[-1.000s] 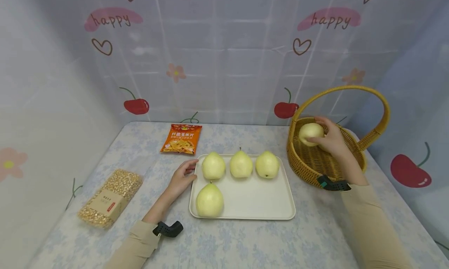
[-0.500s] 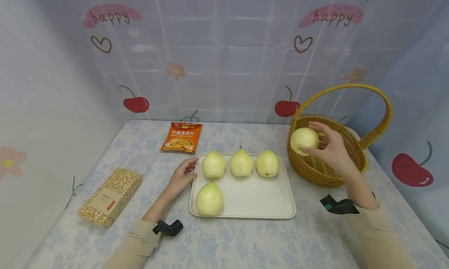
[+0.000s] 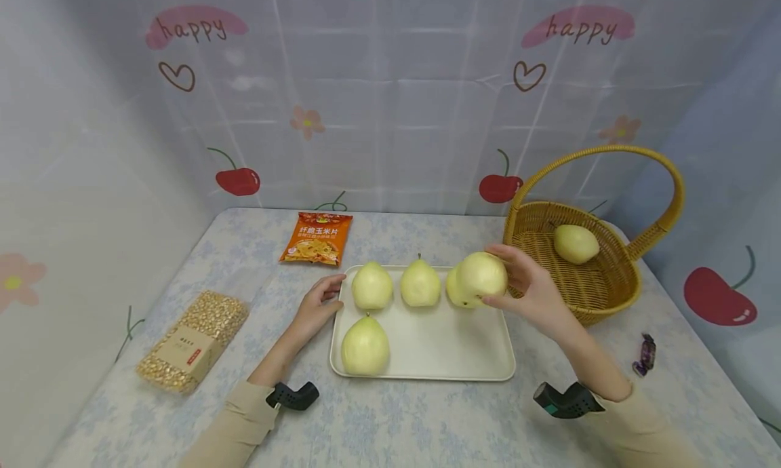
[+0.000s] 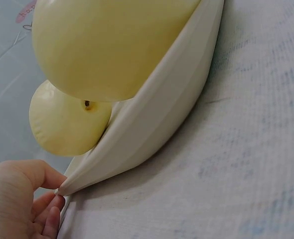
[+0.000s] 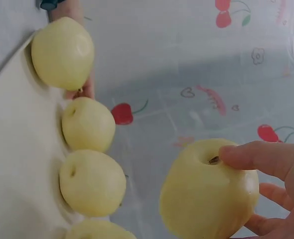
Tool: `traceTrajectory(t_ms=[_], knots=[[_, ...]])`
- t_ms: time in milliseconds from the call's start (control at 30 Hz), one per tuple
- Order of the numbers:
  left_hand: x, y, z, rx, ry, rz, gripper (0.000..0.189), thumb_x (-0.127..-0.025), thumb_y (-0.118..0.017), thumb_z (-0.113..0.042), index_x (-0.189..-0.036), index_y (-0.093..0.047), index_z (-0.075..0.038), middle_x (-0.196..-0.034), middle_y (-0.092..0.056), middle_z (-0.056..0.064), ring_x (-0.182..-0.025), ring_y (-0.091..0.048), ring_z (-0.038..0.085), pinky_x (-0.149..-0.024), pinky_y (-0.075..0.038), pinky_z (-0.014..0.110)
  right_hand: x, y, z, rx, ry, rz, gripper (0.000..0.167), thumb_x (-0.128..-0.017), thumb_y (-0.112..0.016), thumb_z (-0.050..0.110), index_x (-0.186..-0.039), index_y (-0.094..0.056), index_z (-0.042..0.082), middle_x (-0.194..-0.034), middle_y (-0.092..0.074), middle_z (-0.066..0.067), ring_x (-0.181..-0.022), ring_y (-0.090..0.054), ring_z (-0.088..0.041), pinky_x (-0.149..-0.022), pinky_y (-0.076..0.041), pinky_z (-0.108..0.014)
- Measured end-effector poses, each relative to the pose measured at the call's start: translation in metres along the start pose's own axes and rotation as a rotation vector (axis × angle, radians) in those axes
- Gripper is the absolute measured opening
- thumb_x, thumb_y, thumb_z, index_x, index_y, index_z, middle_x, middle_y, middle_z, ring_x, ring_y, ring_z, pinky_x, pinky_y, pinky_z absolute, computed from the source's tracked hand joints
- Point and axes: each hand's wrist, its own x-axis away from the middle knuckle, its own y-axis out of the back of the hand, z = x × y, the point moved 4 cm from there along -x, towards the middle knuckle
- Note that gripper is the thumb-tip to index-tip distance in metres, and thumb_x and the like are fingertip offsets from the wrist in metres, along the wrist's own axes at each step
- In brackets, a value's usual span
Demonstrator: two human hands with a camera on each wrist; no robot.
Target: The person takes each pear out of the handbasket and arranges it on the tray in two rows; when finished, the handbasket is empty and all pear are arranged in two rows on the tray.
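Observation:
My right hand (image 3: 533, 297) holds a pale yellow-green pear (image 5: 207, 191), thumb near its stem hollow and fingers round the far side. In the head view the held pear overlaps the tray's back right pear (image 3: 454, 293). Several pears rest on the white tray (image 3: 439, 349): a row along the back and one pear (image 3: 365, 347) at the front left. At the tray's left edge, my left hand (image 3: 316, 307) pinches the rim, its thumb and fingertips right on it in the left wrist view. Another pear (image 3: 575, 244) lies in the wicker basket (image 3: 573, 286).
The basket's tall arched handle (image 3: 610, 150) rises at the right. An orange snack bag (image 3: 316, 239) lies behind the tray, and a clear pack of corn kernels (image 3: 194, 342) at the left. A small purple wrapped candy (image 3: 645, 354) sits right of my right forearm.
My right hand has lifted a pear out of the basket and carried it left over the tray's back right corner. The candy has come into sight. My left hand has stayed put.

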Motion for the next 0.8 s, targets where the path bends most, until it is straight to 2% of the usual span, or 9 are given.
traceTrajectory(t_ms=[100,233,333,533,733,800], knots=[[0.001,0.000,-0.001,-0.012,-0.006,0.005,0.051,-0.090,-0.054,0.003,-0.140,-0.043,0.003,-0.140,-0.044,0.023,-0.124,-0.045,0.036,-0.109,-0.037,0.049,0.004,-0.013,0.005,-0.004,0.018,0.024,0.073,-0.072,-0.077,-0.006,-0.137,-0.045,0.000,-0.135,-0.052,-0.004,-0.115,-0.051,0.009,-0.092,-0.044,-0.008],[-0.007,-0.001,0.015,-0.001,-0.014,-0.005,0.051,-0.090,-0.054,0.002,-0.140,-0.043,0.001,-0.141,-0.044,0.021,-0.125,-0.045,0.036,-0.109,-0.036,0.050,0.011,-0.028,0.012,0.016,0.036,0.041,0.073,-0.071,-0.079,-0.003,-0.137,-0.047,0.002,-0.136,-0.050,-0.019,-0.119,-0.048,0.009,-0.095,-0.042,-0.008],[-0.013,-0.002,0.029,0.005,-0.016,-0.019,0.051,-0.090,-0.055,0.001,-0.140,-0.045,-0.004,-0.140,-0.045,0.018,-0.125,-0.046,0.034,-0.109,-0.036,0.049,0.016,-0.040,0.015,0.010,0.040,0.057,0.074,-0.070,-0.079,-0.002,-0.137,-0.047,0.003,-0.136,-0.050,-0.019,-0.121,-0.046,0.009,-0.097,-0.041,-0.009],[-0.014,-0.001,0.032,-0.009,-0.031,-0.031,0.050,-0.089,-0.056,-0.001,-0.138,-0.048,-0.008,-0.138,-0.048,0.014,-0.122,-0.048,0.030,-0.107,-0.039,0.047,0.025,-0.061,0.016,-0.003,0.031,0.099,0.074,-0.071,-0.080,0.002,-0.137,-0.048,0.009,-0.136,-0.051,-0.012,-0.124,-0.046,0.004,-0.100,-0.043,-0.015],[-0.013,-0.001,0.031,-0.016,-0.034,-0.040,0.050,-0.089,-0.056,-0.001,-0.138,-0.048,-0.007,-0.137,-0.048,0.015,-0.120,-0.048,0.030,-0.107,-0.039,0.047,0.030,-0.079,0.007,0.016,-0.003,0.141,0.073,-0.070,-0.081,0.004,-0.136,-0.049,0.012,-0.136,-0.053,-0.009,-0.127,-0.049,-0.014,-0.101,-0.048,-0.042],[-0.014,-0.001,0.032,-0.020,-0.032,-0.043,0.050,-0.088,-0.057,0.000,-0.137,-0.049,-0.007,-0.137,-0.049,0.015,-0.120,-0.049,0.030,-0.107,-0.039,0.046,0.031,-0.084,0.002,0.016,-0.028,0.155,0.073,-0.070,-0.081,0.003,-0.136,-0.050,0.011,-0.135,-0.054,-0.009,-0.127,-0.049,-0.018,-0.100,-0.047,-0.047]])
